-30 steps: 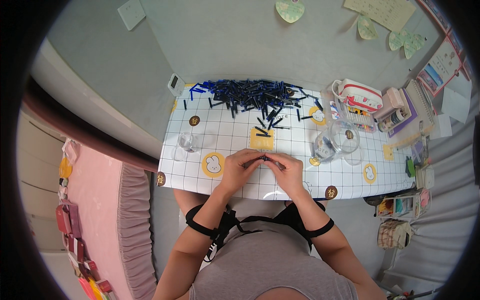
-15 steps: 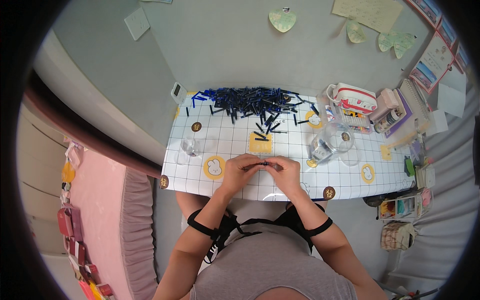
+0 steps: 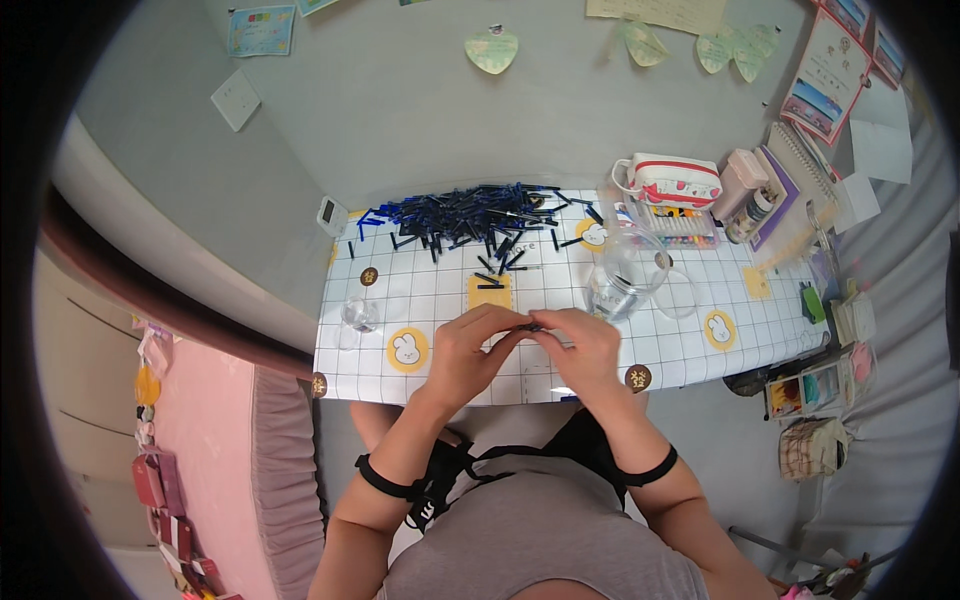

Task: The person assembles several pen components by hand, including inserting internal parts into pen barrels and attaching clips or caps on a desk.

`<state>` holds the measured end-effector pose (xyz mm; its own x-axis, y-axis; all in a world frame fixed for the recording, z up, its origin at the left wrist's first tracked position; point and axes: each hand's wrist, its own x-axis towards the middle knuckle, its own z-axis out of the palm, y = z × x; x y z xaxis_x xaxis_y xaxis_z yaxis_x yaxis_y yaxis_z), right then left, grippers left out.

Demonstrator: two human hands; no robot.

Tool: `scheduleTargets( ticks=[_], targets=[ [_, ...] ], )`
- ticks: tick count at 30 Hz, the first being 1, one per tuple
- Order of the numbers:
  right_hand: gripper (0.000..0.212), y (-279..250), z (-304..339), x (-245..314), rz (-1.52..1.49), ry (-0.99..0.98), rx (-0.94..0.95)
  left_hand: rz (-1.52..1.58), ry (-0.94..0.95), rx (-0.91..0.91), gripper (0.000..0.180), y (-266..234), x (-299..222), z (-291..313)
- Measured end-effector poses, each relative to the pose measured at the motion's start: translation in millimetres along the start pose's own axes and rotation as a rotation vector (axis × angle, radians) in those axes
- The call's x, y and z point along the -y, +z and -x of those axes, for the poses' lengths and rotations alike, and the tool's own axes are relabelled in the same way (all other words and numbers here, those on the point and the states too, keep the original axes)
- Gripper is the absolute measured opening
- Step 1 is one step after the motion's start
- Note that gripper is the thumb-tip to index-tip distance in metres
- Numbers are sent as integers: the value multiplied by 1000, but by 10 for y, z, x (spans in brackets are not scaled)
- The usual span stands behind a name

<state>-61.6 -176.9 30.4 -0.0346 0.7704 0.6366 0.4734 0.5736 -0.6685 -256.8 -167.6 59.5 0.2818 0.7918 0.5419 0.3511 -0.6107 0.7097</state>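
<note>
My left hand (image 3: 470, 352) and my right hand (image 3: 582, 350) meet over the near middle of the table, fingertips pinched together. Between them is a small dark tube (image 3: 535, 327), mostly hidden by the fingers; it resembles the ink cartridges in the pile (image 3: 465, 212). That heap of slim black and blue tubes lies against the wall, with several loose ones in front. A clear cup (image 3: 360, 315) stands left of my hands. To their right is a larger clear plastic jar (image 3: 620, 290) with some dark pieces inside.
The table (image 3: 560, 390) has a white grid cover with cartoon prints. At the back right stand a white and red pouch (image 3: 675, 182), a box of coloured items (image 3: 685, 225), a pink container (image 3: 740, 178) and notebooks (image 3: 800, 170). A small white timer (image 3: 331, 215) leans by the left wall.
The view has shifted, so the table items sit further left. Both hands stay together on the small tube, the right hand now turned more over it and its fingers straighter.
</note>
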Motion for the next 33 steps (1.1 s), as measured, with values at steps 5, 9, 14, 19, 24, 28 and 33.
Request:
scheduleTargets(
  ticks=[5, 9, 14, 19, 24, 28, 33],
  targets=[
    [28, -664, -272, 89, 125, -71, -108, -4, 230, -12, 22, 296, -320, -525],
    [29, -1022, -471, 34, 190, -35, -168, 21, 331, -53, 22, 632, -399, -901],
    [29, -1244, -521, -180, 192, 42, -144, 29, 221, 50, 19, 913, -308, -1088],
    [28, -1312, -496, -376, 311, -11, 48, -8, 165, 38, 20, 1042, -187, -972],
    [26, -1312, -518, -407, 312, -100, 45, -26, 166, 0, 18, 1107, -104, -921],
    [26, -1382, -546, -328, 237, 39, 177, -86, 320, -6, 13, 1132, -45, -931],
    [23, -1408, -527, -454, 284, -56, 187, -65, 338, 26, 13, 1147, -21, -923]
  ],
)
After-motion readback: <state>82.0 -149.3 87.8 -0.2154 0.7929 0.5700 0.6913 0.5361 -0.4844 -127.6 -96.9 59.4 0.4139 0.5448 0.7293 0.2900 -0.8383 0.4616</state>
